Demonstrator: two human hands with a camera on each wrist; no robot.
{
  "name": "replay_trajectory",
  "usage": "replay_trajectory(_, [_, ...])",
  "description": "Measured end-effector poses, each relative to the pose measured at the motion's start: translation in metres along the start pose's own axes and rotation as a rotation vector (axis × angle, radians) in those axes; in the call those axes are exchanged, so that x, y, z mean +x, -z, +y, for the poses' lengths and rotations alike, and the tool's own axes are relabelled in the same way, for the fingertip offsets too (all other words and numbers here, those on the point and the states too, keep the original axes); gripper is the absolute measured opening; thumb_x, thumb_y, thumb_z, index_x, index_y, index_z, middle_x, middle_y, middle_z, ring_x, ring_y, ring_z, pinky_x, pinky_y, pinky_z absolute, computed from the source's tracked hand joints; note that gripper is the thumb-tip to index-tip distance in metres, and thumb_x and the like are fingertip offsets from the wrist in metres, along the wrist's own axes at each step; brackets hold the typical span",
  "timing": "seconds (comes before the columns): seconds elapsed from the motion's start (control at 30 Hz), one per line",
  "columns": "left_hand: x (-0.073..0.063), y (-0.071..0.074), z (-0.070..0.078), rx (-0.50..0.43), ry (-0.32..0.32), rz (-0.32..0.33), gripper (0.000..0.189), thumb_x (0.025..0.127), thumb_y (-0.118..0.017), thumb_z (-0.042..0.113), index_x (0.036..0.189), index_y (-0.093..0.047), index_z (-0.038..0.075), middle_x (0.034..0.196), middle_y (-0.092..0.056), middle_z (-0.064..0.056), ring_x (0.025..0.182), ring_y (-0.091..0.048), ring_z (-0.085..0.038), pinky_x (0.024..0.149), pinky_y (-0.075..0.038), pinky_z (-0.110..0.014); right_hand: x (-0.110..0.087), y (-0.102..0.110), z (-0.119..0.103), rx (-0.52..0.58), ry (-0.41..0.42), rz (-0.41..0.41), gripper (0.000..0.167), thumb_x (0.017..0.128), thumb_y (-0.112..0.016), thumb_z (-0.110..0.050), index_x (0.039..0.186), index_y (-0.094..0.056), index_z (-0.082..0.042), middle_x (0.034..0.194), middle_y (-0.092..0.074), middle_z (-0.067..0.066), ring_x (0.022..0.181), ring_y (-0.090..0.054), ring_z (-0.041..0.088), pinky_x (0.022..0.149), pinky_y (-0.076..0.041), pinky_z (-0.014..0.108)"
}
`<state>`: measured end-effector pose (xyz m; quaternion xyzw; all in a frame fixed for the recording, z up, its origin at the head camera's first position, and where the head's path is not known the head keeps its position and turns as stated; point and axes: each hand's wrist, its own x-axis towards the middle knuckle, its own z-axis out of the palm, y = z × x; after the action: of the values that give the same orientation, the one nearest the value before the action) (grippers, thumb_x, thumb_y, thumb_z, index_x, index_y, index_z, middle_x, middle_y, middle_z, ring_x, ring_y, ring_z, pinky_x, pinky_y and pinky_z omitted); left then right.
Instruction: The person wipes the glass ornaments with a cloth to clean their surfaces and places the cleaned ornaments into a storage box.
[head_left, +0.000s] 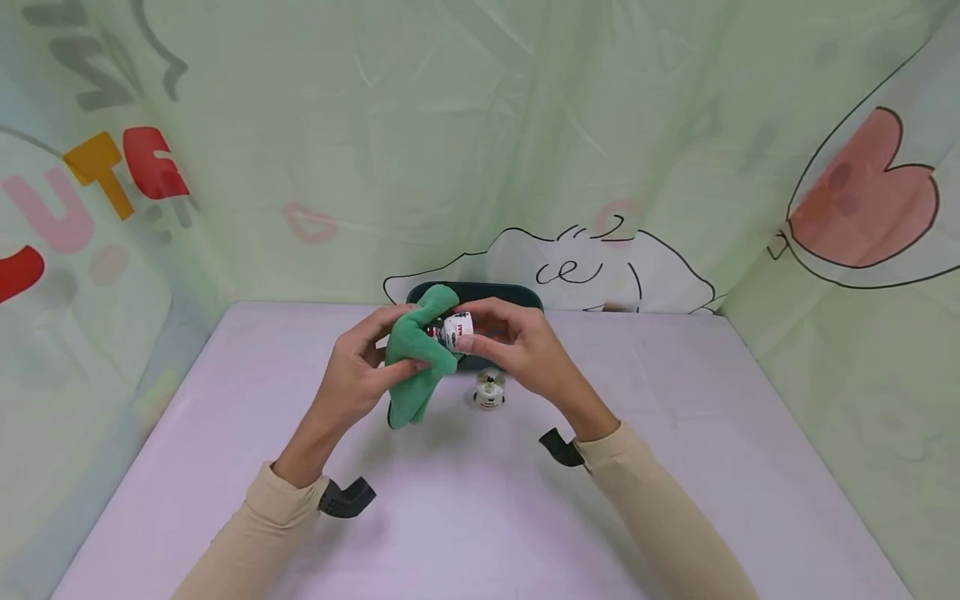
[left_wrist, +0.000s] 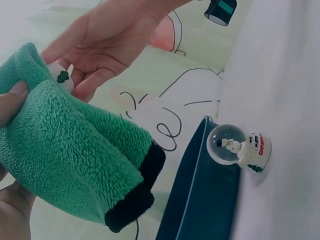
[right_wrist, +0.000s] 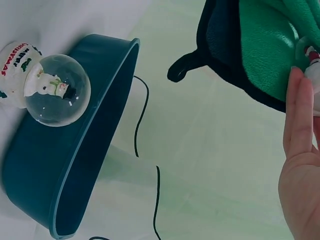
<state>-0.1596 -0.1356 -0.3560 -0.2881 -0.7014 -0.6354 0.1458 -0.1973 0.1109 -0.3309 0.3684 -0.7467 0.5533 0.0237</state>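
Note:
My left hand point(head_left: 351, 373) grips a green towelling cloth point(head_left: 408, 346) with dark edging, folded around the glass of a small snow globe point(head_left: 459, 332). The thumb and fingers of my right hand point(head_left: 525, 343) hold this globe by its white printed base, above the table. In the right wrist view a red-and-white figure shows inside the globe point(right_wrist: 315, 57), against the cloth point(right_wrist: 265, 55). A second snow globe point(left_wrist: 254, 151), with a snowman inside, stands upright on the table below my hands; its white base carries red lettering.
Behind the hands a dark teal plastic basin point(right_wrist: 45, 155) stands on the table, with the second globe close before its near wall. A pale lilac cloth covers the table point(head_left: 465, 508). Printed curtains point(head_left: 360, 150) hang at the back and both sides.

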Motion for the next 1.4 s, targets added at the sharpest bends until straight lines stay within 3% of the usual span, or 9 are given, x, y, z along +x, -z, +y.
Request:
replay_trajectory(0.27, [0.0002, -0.0013, -0.0004, 0.032, -0.066, 0.005, 0.060, 0.079, -0.077, -0.017, 0.134, -0.059, -0.002, 0.132, -0.060, -0.015, 0.121, -0.058, -0.021, 0.090, -0.058, -0.030, 0.0004, 0.0015, -0.0021, 0.101, -0.115, -0.029, 0.029, 0.098, -0.069, -0.013, 0.126, -0.067, -0.006, 0.113, -0.069, 0.010, 0.090, -0.069, 0.027, 0.082, -0.060, 0.033])
replay_trajectory(0.6, [0.0006, -0.0028, -0.0022, 0.010, -0.071, 0.022, 0.059, 0.077, -0.077, -0.018, 0.131, -0.060, -0.003, 0.132, -0.060, -0.012, 0.121, -0.058, -0.022, 0.088, -0.059, -0.032, 0.0013, 0.0035, 0.0001, 0.211, -0.067, -0.064, 0.040, 0.092, -0.074, -0.001, 0.130, -0.065, -0.005, 0.127, -0.064, 0.010, 0.110, -0.066, 0.032, 0.094, -0.057, 0.037])
replay_trajectory(0.97, [-0.0006, -0.0031, -0.0018, -0.016, 0.003, 0.037, 0.060, 0.079, -0.077, -0.016, 0.134, -0.059, -0.001, 0.129, -0.062, -0.009, 0.117, -0.062, -0.021, 0.088, -0.059, -0.031, -0.0001, 0.0037, 0.0019, 0.181, 0.040, -0.067, 0.043, 0.085, -0.079, 0.003, 0.126, -0.068, -0.005, 0.130, -0.062, 0.007, 0.123, -0.059, 0.027, 0.098, -0.055, 0.041])
replay_trajectory(1.17, [-0.0001, -0.0014, -0.0025, -0.047, 0.079, 0.039, 0.058, 0.081, -0.077, -0.013, 0.135, -0.058, 0.001, 0.125, -0.063, -0.008, 0.109, -0.065, -0.020, 0.087, -0.059, -0.032, 0.0001, 0.0024, 0.0026, 0.146, 0.099, -0.053, 0.044, 0.082, -0.080, 0.007, 0.124, -0.069, -0.004, 0.131, -0.062, 0.006, 0.127, -0.056, 0.026, 0.097, -0.056, 0.040])
replay_trajectory(1.4, [0.0009, 0.0031, -0.0011, -0.096, 0.184, -0.007, 0.058, 0.085, -0.077, -0.005, 0.139, -0.056, 0.004, 0.128, -0.061, -0.010, 0.110, -0.066, -0.022, 0.085, -0.060, -0.033, 0.0021, 0.0009, 0.0017, 0.096, 0.217, -0.055, 0.050, 0.077, -0.081, 0.012, 0.124, -0.067, 0.001, 0.130, -0.064, 0.013, 0.127, -0.058, 0.028, 0.100, -0.054, 0.039])
